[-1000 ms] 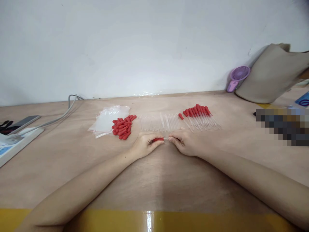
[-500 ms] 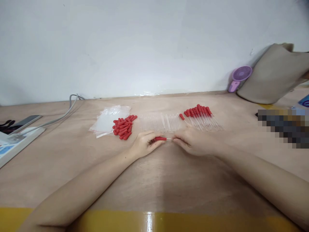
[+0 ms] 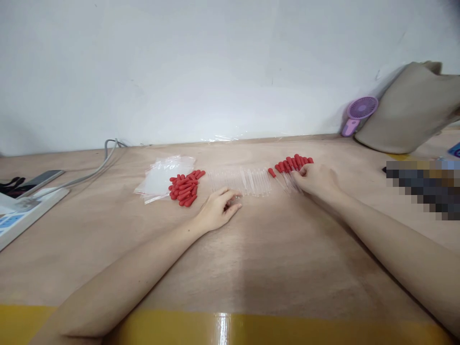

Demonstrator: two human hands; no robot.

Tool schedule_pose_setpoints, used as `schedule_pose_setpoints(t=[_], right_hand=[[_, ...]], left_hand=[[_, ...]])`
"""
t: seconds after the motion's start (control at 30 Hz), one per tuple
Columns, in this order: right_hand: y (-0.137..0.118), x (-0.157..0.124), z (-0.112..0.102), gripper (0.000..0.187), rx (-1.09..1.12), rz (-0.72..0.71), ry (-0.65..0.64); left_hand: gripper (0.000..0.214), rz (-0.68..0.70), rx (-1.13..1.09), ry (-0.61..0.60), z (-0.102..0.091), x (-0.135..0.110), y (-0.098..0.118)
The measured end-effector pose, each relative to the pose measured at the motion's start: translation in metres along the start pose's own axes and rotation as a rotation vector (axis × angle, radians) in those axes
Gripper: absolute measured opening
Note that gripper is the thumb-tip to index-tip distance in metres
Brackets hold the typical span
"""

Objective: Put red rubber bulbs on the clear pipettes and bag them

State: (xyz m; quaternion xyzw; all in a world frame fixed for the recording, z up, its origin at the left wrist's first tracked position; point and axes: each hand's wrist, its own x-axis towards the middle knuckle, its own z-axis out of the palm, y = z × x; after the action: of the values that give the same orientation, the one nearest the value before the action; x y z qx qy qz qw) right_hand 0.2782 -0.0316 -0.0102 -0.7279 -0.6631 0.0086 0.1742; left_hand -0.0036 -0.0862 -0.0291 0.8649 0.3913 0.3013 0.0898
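Observation:
My left hand (image 3: 217,210) rests on the wooden table (image 3: 251,258). Its fingers are loosely curled and apart, and I see nothing in them. Their tips lie at the near edge of a row of clear glass tubes (image 3: 247,181). My right hand (image 3: 318,179) is further right, fingers pinched on a dropper among the row of finished droppers with red bulbs (image 3: 291,164). Its palm hides part of that row. One dropper (image 3: 272,173) lies apart at the row's left end. A heap of loose red rubber bulbs (image 3: 185,187) sits left of the tubes.
Clear plastic bags (image 3: 160,178) lie beside the bulbs. At the far left are a phone (image 3: 42,178), a white power strip (image 3: 25,211) and a grey cable (image 3: 97,167). A purple hand fan (image 3: 357,112) and a beige bag (image 3: 409,110) stand at the back right. Yellow tape (image 3: 223,328) lines the table's front edge.
The hands, joined on one dropper before, have parted. My right hand carried the dropper right and away to the finished row. My left hand let go and shifted slightly up toward the clear tubes.

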Motion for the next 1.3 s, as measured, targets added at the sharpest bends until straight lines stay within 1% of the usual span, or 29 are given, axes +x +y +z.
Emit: schedule_pose_setpoints(t=[0.1, 0.17, 0.23, 0.33, 0.4, 0.5, 0.57, 0.67, 0.83, 0.97, 1.17, 1.3], right_hand=[[-0.001, -0.001, 0.002, 0.033, -0.019, 0.016, 0.029], [-0.005, -0.004, 0.001, 0.035, -0.021, -0.010, 0.064], [-0.010, -0.009, 0.001, 0.036, -0.007, -0.079, 0.083], [-0.022, -0.015, 0.001, 0.041, -0.024, -0.201, 0.079], [-0.030, -0.016, 0.002, 0.044, -0.089, -0.251, 0.073], [-0.039, -0.009, 0.005, 0.044, -0.223, -0.281, 0.056], [-0.043, -0.003, 0.008, 0.043, -0.287, -0.269, 0.017], [-0.047, 0.005, 0.012, 0.042, -0.310, -0.224, -0.012], [-0.050, 0.015, 0.021, 0.039, -0.300, -0.133, 0.022], [-0.048, 0.018, 0.024, 0.042, -0.260, -0.084, 0.028], [-0.053, 0.012, 0.018, 0.043, -0.180, -0.119, -0.003], [-0.062, 0.007, 0.017, 0.036, -0.148, -0.126, -0.085]], left_hand=[[0.022, 0.000, -0.002, 0.001, 0.000, 0.000, -0.001], [0.022, 0.000, 0.000, -0.003, 0.001, -0.001, -0.001], [0.021, 0.000, 0.002, -0.006, 0.001, -0.001, -0.001], [0.021, -0.007, -0.001, -0.011, 0.001, -0.001, 0.000], [0.020, -0.011, -0.007, -0.019, 0.001, -0.001, 0.000], [0.018, -0.011, -0.019, -0.030, 0.000, 0.000, 0.001], [0.017, -0.009, -0.029, -0.034, 0.000, 0.000, 0.001], [0.017, -0.010, -0.034, -0.038, 0.000, 0.000, 0.001], [0.017, -0.001, -0.033, -0.036, 0.000, 0.000, 0.000], [0.016, 0.000, -0.038, -0.037, 0.001, 0.000, -0.001], [0.016, -0.009, -0.037, -0.038, 0.000, -0.001, 0.000], [0.017, -0.004, -0.037, -0.038, 0.000, 0.000, 0.000]])
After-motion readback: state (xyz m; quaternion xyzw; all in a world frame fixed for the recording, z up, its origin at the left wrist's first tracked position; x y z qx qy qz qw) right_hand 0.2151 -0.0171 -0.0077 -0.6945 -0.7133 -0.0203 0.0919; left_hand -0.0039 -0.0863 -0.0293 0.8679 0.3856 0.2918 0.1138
